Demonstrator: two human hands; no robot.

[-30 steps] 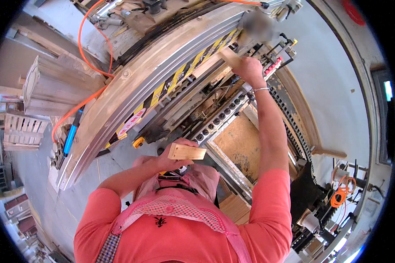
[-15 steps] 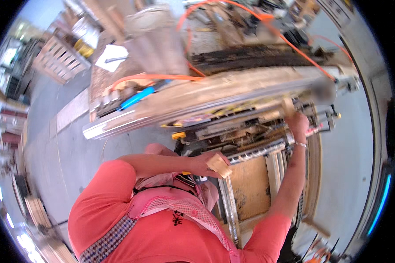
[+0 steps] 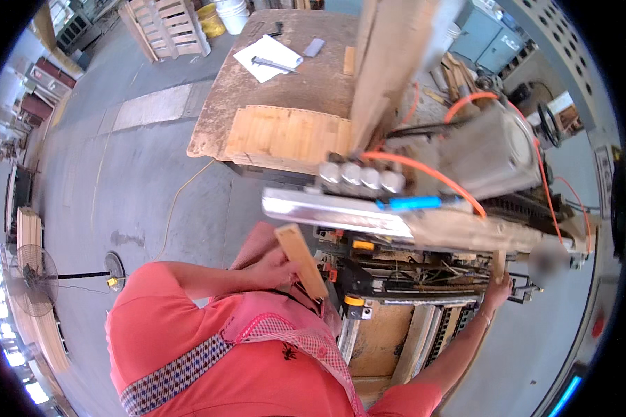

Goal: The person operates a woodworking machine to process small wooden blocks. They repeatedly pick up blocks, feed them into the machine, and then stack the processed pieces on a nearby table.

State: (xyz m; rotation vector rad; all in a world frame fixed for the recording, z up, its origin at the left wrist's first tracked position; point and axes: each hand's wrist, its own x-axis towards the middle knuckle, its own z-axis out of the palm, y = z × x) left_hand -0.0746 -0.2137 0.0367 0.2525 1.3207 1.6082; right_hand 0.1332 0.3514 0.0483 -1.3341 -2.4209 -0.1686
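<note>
My left hand (image 3: 274, 268) is closed round a short, flat wooden board (image 3: 300, 258), tilted in front of my chest at the machine's left end. Over at the right end of the woodworking machine (image 3: 424, 279), my right hand (image 3: 496, 292) grips a small upright wooden piece (image 3: 499, 264). Its fingers are partly hidden, and the wood stands against the machine's rails. Above both hands runs a long beam (image 3: 334, 210) with a shiny metal left end. A bright blue tube (image 3: 414, 203) lies on the beam.
Behind the beam are a large grey motor (image 3: 490, 149) and an orange hose (image 3: 435, 174). A brown worktable (image 3: 320, 66) at the back holds stacked wooden boards (image 3: 285, 135), white paper and a caliper (image 3: 271, 64). A standing fan (image 3: 33, 278) is on the left; a pallet (image 3: 167, 28) leans far back.
The view has swung, showing more of the worktable. My left hand has moved left with its board, away from the machine. My right hand stays at the machine's right end, holding its wooden piece.
</note>
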